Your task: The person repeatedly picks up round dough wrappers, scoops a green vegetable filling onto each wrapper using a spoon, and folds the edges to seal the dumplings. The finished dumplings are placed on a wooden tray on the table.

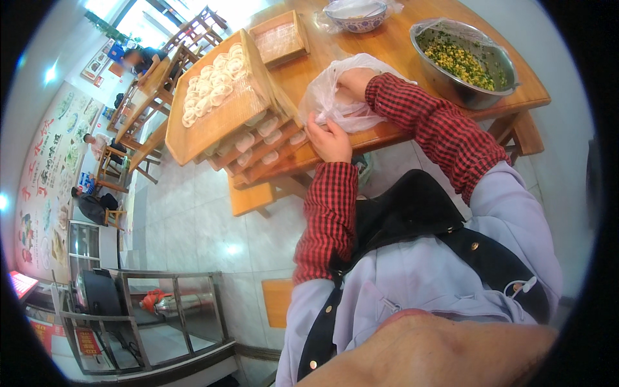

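Note:
A thin, translucent plastic bag lies crumpled at the near edge of the wooden table. My left hand pinches the bag's gathered plastic between thumb and fingers. My right hand reaches into the bag, its fingers partly hidden by the film, so its grip is unclear. Left of the bag stands a stack of wooden trays. On the tilted top tray sit rows of folded dumplings, and more dumplings show between the lower trays.
A steel basin of chopped green and yellow filling stands at the right. Farther back are a patterned bowl under plastic and another wooden tray. A wooden bench juts out below the table. People sit at distant tables.

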Demonstrator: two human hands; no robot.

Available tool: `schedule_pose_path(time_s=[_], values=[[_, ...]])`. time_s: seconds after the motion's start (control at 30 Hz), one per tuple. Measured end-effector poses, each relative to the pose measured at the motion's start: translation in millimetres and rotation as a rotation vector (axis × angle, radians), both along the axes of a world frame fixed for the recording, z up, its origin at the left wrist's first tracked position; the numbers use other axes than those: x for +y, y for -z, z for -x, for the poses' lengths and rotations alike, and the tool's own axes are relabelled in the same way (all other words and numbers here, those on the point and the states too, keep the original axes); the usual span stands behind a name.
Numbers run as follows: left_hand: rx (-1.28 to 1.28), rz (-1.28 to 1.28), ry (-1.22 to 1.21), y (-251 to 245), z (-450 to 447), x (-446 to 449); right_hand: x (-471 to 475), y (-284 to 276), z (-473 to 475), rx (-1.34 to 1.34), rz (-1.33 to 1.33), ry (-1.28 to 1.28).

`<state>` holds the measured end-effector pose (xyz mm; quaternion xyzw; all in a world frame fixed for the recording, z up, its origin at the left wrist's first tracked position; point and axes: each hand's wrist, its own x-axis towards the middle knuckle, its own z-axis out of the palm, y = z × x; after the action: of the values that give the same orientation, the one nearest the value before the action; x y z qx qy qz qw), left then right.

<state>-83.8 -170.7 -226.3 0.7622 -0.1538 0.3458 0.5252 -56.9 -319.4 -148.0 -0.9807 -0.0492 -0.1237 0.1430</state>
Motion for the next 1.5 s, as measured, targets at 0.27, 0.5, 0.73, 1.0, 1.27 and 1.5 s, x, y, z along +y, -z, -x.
schedule_pose_path(time_s=[0.27, 0.5, 0.73, 1.0, 1.27, 1.5], values=[[0.183, -0.047, -0.013, -14.1, 5.8, -1.5, -16.5, 10.6, 5.4, -0.215, -0.036, -0.066], [0.173, -0.160, 0.017, -29.4, -8.2, -23.6, -27.1, 16.6, 4.6, -0.411, 0.226, -0.195], [0.502, 0.378, 0.423, -20.4, -56.5, -38.5, -35.7, 11.1, 12.2, -0.303, 0.057, -0.112], [0.767, 0.846, 0.904, -15.3, -53.3, -31.6, -23.7, 15.3, 17.9, -0.344, -0.200, -0.271], [0.876, 1.026, 0.974, -10.1, -57.7, -31.9, -30.3, 21.5, 20.1, -0.385, -0.297, -0.281], [0.826, 1.023, 0.831, -8.8, -58.0, -33.1, -38.7, 23.7, 20.6, -0.500, -0.179, -0.198]])
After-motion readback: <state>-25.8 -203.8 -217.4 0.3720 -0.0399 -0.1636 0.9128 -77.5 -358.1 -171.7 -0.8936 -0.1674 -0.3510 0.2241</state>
